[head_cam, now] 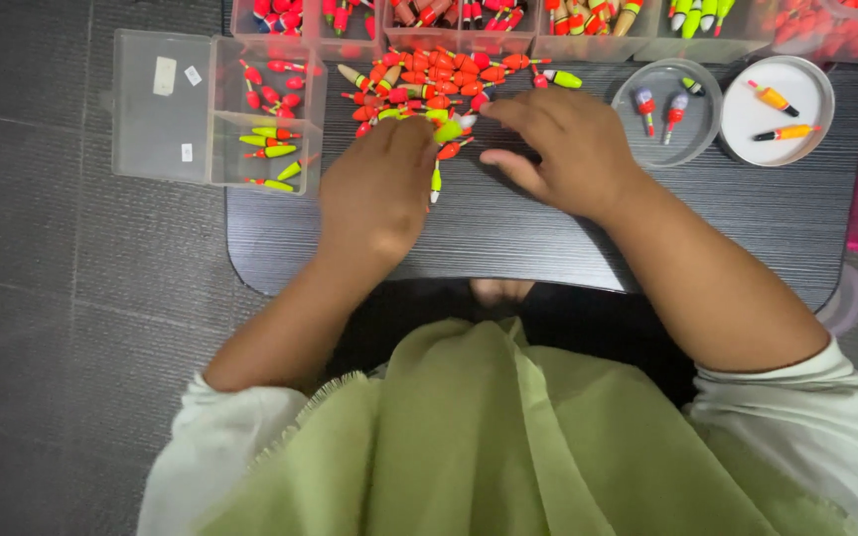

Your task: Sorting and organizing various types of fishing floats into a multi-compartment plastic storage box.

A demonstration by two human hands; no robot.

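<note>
Heap of small red, orange and yellow-green plastic fishing floats on dark wood-grain tabletop: left hand palm-down at its near edge, grip hidden; right hand fingers loosely spread, touching floats, grasping none visibly.

Both hands in the float pile

Left hand and right hand rest palm-down on the dark table, fingertips touching the heap of red-orange fishing floats; clear compartment box sits left.
</note>
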